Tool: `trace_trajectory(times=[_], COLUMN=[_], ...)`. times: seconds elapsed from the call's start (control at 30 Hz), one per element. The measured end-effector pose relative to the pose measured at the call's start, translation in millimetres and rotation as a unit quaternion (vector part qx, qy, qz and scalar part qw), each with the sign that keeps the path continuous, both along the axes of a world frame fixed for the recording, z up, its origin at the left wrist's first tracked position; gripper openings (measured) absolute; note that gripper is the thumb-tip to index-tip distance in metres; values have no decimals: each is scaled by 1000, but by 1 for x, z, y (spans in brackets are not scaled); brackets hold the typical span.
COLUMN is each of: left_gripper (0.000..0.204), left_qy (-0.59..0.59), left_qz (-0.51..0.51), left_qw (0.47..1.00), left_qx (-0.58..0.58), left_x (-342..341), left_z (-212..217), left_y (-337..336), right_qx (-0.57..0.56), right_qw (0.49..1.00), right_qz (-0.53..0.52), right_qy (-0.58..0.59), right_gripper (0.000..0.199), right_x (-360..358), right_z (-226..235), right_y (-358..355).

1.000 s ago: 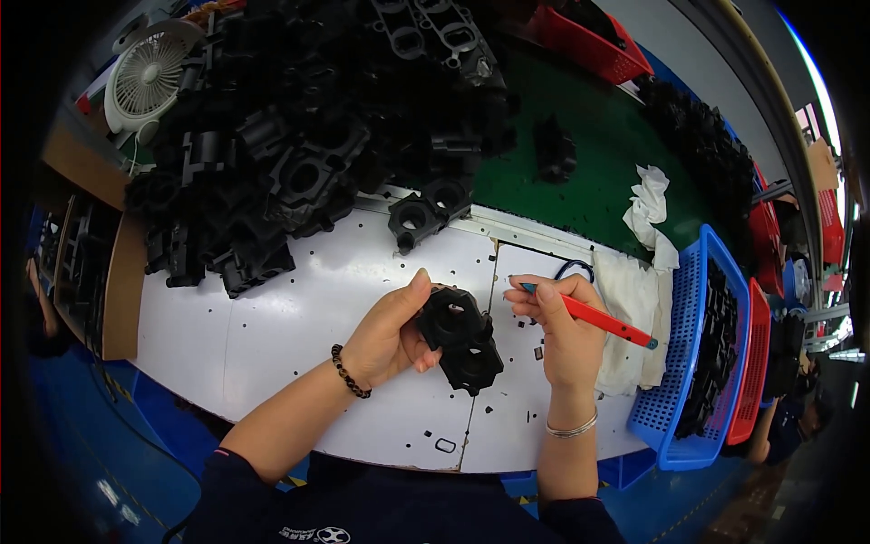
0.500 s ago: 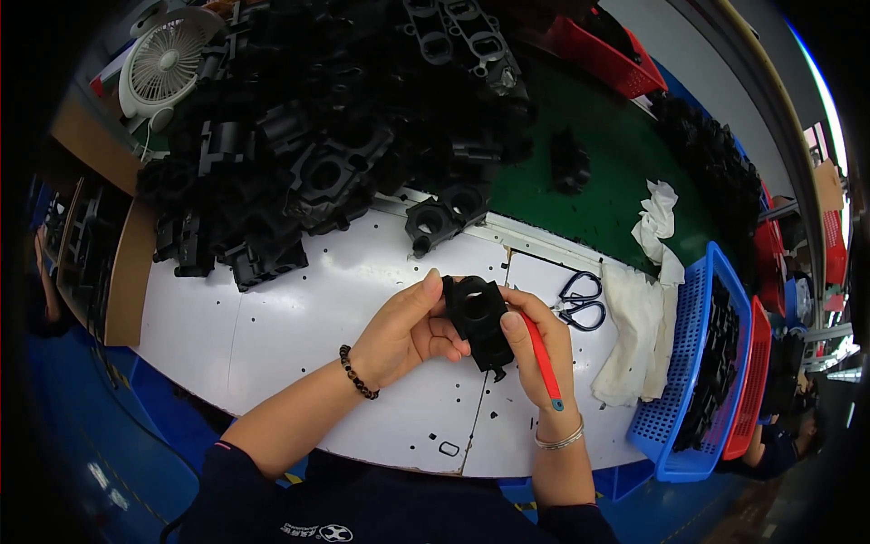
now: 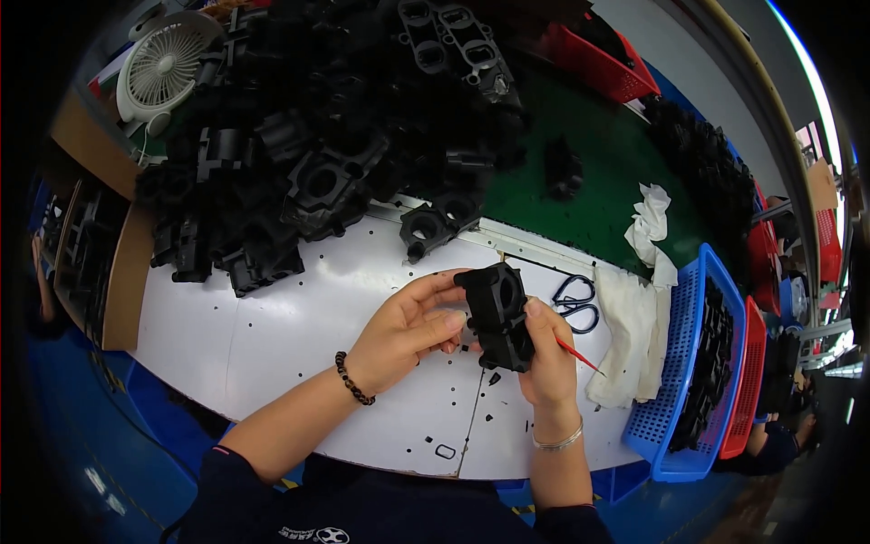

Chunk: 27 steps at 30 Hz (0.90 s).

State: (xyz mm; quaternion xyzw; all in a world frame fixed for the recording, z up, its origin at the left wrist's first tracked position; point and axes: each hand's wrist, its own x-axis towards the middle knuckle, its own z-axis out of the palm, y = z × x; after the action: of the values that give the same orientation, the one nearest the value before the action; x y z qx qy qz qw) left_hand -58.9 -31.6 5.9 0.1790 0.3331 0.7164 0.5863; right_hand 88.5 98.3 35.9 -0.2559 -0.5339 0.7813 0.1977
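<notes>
A black molded plastic part (image 3: 495, 308) with a round opening is held up above the white tabletop. My right hand (image 3: 549, 354) grips it from the right, thumb along its side. A slim red tool (image 3: 582, 357) sticks out from behind the same hand; its other end is hidden. My left hand (image 3: 408, 331) curls against the part's left side, its fingertips at the upper left corner and its thumb bent in near the edge. Black scissors (image 3: 576, 304) lie just beyond my right hand.
A big heap of black parts (image 3: 263, 181) covers the back left, near a white fan (image 3: 169, 60). White cloths (image 3: 621, 335) lie right of the scissors. Beyond them stands a blue basket (image 3: 642, 431) of black parts beside a red basket (image 3: 745, 390). Small black scraps dot the tabletop.
The part has been turned so that more of its side shows. The red tool has swung from lying along my right wrist to pointing out to the right.
</notes>
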Motion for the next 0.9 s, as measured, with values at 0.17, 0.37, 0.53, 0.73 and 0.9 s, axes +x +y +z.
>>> trace_trajectory(times=[0.17, 0.37, 0.53, 0.73, 0.9], left_gripper=[48, 56, 59, 54, 54], left_qy=[-12, -31, 59, 59, 6], left_qz=[9, -12, -60, -82, -29], left_qw=[1000, 999, 996, 994, 1000], left_qx=[2, 6, 8, -40, -3], left_x=[-1, -2, -3, 2, 3], left_z=[5, 3, 10, 3, 2], left_y=[2, 1, 0, 0, 1], right_qx=[82, 50, 114, 94, 103], right_qw=[995, 998, 989, 992, 994], right_qz=[-38, 5, 58, 46, 4], right_qy=[-44, -42, -73, -74, -47], right_gripper=[44, 45, 46, 50, 45], right_x=[3, 7, 7, 10, 9], right_z=[0, 0, 9, 3, 3], right_y=[4, 8, 9, 14, 13])
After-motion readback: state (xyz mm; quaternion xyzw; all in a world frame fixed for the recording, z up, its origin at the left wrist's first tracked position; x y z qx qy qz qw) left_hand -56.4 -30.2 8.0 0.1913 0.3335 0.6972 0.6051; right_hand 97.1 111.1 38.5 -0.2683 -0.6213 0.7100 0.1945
